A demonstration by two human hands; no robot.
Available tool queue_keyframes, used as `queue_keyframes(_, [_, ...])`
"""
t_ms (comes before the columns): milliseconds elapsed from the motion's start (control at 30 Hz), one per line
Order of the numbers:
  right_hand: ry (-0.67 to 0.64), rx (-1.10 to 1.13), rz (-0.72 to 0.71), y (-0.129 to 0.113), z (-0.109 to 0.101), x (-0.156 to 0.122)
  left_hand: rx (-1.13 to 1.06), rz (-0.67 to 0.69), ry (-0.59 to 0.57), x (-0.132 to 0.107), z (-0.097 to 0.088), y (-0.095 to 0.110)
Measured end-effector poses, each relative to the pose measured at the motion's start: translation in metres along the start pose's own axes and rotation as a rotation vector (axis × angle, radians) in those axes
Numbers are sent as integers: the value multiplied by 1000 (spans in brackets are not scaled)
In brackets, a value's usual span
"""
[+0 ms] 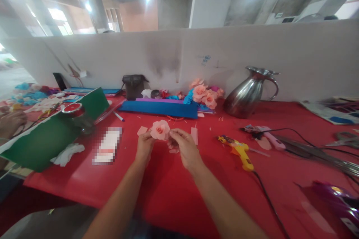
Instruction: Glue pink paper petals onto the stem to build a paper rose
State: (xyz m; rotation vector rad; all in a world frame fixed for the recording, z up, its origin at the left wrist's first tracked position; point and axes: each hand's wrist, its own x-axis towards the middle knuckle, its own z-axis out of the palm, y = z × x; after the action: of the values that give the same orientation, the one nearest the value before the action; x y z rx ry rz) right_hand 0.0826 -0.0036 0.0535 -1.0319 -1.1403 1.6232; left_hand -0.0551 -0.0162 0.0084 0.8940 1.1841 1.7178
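Observation:
A pink paper flower [160,130] with a tight, darker rolled centre is held up over the red tabletop. My left hand [144,147] grips it from below on its left side, the fingers partly hidden under the petals. My right hand [185,147] is closed at the flower's right edge, thumb and forefinger pinching the outer petal. Just left of the flower lies a loose pink paper piece [142,130]. Beyond my right hand is a pink paper strip [194,135].
A yellow glue gun [238,151] and a pink glue gun [270,138] lie right, with trailing cords. Behind stand a metal jug [245,95], finished pink flowers [206,93] and blue paper [159,109]. A green board [42,138] stands left; another person's hand [12,123] is beyond it.

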Motion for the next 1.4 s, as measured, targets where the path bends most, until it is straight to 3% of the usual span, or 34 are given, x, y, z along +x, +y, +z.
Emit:
queue_keyframes(200, [36, 112, -39, 1, -3, 2, 56, 18, 78, 0, -1, -1])
queue_keyframes(300, [107, 28, -105, 7, -10, 12, 47, -18, 124, 2, -1, -3])
queue_keyframes(367, [158, -264, -157, 9, -18, 26, 37, -22, 142, 4, -1, -5])
queue_keyframes(433, [187, -759, -201, 9, -25, 46, 42, -9, 156, 5, 0, -6])
queue_keyframes(467, [177, -870, -200, 8, -28, 58, 48, -3, 156, 5, 0, -5])
queue_keyframes(633, [103, -1247, -134, 0, -32, 111, 46, 17, 155, 5, 1, -2])
queue_keyframes(767, [82, -1466, -161, -3, -26, 131, -19, 22, 137, 7, 1, -2])
queue_keyframes(1067, [48, -1729, -148, 2, -16, 134, -23, 13, 135, 9, 0, -3])
queue_keyframes(1400, [31, -1812, -131, -9, -14, 135, -47, -1, 142, 10, 0, -5])
